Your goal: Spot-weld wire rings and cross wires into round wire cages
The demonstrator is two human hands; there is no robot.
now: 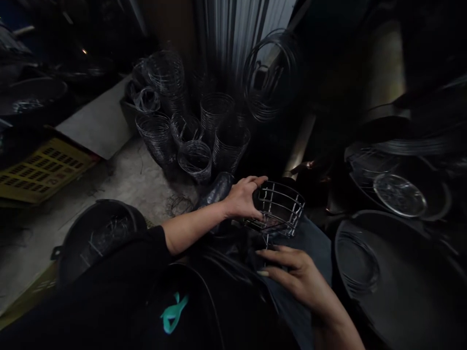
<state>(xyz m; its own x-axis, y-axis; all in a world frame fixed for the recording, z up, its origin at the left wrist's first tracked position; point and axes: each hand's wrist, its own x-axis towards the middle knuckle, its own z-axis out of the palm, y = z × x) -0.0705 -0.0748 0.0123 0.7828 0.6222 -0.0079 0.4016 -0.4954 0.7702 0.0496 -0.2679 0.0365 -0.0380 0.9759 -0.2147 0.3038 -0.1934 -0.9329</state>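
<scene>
A small round wire basket [282, 206] of shiny metal rods sits tilted above my lap. My left hand [243, 198] is closed on its left side, with fingers over the upper rim and thumb lower down. A short straight rod reaches down from the basket toward my right hand [294, 272]. That hand lies just below, its fingers stretched out and apart, the fingertips close to the rod's lower end. Whether they touch it is hard to make out in the dark. Dark cloth and a blue-grey apron lie beneath both hands.
Several stacks of wire rings [195, 158] stand ahead on the floor. Wire coils [272, 78] hang behind them. On the right are a large black tub [404, 291] and another tub with wire parts. To the left are a black bucket [136, 218] and a yellow crate [47, 167].
</scene>
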